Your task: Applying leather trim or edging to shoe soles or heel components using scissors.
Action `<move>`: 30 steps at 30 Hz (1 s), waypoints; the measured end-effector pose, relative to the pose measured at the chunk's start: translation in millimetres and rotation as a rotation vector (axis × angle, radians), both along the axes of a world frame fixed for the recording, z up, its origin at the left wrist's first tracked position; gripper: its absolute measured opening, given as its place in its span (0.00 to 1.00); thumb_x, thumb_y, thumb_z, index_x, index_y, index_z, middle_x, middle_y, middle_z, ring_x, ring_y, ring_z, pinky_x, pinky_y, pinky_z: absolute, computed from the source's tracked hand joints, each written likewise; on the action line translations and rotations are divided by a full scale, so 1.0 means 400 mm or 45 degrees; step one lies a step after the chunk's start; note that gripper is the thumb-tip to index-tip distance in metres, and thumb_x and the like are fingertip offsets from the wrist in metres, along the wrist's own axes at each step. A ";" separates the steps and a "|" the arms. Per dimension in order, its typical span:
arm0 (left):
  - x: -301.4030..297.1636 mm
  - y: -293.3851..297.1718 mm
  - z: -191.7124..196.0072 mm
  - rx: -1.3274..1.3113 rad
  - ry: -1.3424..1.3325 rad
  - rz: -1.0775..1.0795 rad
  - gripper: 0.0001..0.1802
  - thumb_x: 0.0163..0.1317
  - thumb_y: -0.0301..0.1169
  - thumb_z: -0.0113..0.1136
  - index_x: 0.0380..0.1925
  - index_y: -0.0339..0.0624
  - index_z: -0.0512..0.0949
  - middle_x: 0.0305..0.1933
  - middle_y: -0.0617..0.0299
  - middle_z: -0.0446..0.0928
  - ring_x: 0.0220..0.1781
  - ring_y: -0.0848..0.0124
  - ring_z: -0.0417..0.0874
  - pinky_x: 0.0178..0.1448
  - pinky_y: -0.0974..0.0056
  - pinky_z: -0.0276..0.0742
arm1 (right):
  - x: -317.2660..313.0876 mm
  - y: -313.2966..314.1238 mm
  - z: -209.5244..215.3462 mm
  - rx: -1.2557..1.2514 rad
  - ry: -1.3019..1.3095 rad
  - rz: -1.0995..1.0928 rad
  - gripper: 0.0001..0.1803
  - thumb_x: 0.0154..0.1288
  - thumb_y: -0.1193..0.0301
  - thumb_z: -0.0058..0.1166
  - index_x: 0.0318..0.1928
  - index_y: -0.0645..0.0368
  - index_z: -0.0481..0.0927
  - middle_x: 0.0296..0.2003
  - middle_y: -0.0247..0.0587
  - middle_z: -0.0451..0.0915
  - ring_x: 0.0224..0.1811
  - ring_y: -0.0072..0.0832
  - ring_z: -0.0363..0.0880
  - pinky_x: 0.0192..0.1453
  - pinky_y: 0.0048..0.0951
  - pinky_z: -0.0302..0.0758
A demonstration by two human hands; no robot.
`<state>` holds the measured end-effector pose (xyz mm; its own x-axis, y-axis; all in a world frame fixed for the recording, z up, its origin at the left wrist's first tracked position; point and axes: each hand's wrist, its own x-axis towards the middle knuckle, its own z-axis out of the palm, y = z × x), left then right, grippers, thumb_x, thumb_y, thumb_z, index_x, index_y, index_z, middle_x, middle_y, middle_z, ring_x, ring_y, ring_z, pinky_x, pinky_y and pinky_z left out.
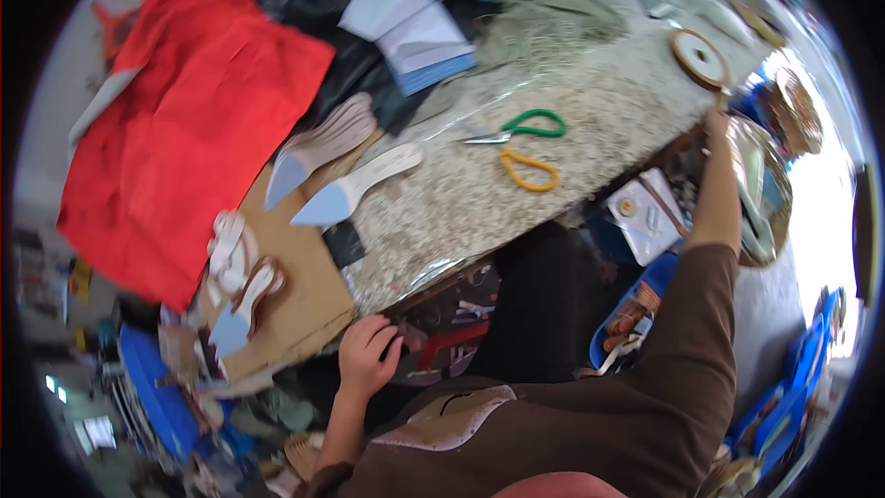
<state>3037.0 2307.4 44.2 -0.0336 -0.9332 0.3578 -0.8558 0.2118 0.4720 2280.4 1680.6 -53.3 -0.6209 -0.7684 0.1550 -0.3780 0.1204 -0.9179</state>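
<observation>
My right hand (716, 122) is stretched out to the table's right edge, just below a roll of brown tape (699, 59). Its fingers look closed; what they hold, if anything, is too small to tell. My left hand (366, 357) is by the near table edge, fingers partly spread, with nothing seen in it. On the speckled table (442, 221) lie scissors (525, 149) with one green and one yellow handle, blades pointing left. To their left are a flat pale-blue and beige shoe-insole-like piece (355, 189) and a stack of similar pieces (323, 143).
Red sheet material (203, 120) covers the far left, beside brown cardboard (295, 314) bearing more cut pieces (241, 304). Folded papers (406, 32) and green fabric scraps (553, 32) lie at the back. A blue basket (631, 314) stands below the table on the right.
</observation>
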 end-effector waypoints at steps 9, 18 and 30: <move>-0.116 -0.067 0.021 0.360 0.571 -0.165 0.10 0.56 0.31 0.66 0.36 0.39 0.81 0.40 0.56 0.81 0.43 0.58 0.83 0.47 0.59 0.78 | 0.583 0.756 -0.005 0.034 -0.545 0.428 0.23 0.73 0.54 0.48 0.25 0.57 0.74 0.17 0.32 0.70 0.20 0.22 0.71 0.27 0.25 0.68; -0.407 -0.148 -0.017 0.589 1.463 -0.818 0.35 0.60 0.42 0.68 0.63 0.37 0.68 0.55 0.53 0.77 0.55 0.67 0.78 0.59 0.63 0.72 | 1.089 1.332 0.363 0.021 -0.632 1.434 0.29 0.76 0.58 0.36 0.34 0.72 0.82 0.35 0.55 0.83 0.38 0.38 0.82 0.44 0.32 0.74; 0.009 0.157 0.111 0.872 1.193 -0.769 0.17 0.64 0.36 0.64 0.23 0.34 0.75 0.18 0.65 0.69 0.22 0.78 0.65 0.28 0.67 0.62 | 0.616 1.040 0.357 -0.674 -1.067 0.617 0.12 0.76 0.66 0.42 0.36 0.56 0.75 0.33 0.35 0.75 0.37 0.25 0.72 0.44 0.28 0.71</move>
<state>3040.5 2370.2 88.6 -0.5075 -0.8592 -0.0647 -0.0006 -0.0748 0.9972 2526.9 2096.5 89.6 -0.3340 -0.9195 0.2073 0.4872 -0.3566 -0.7971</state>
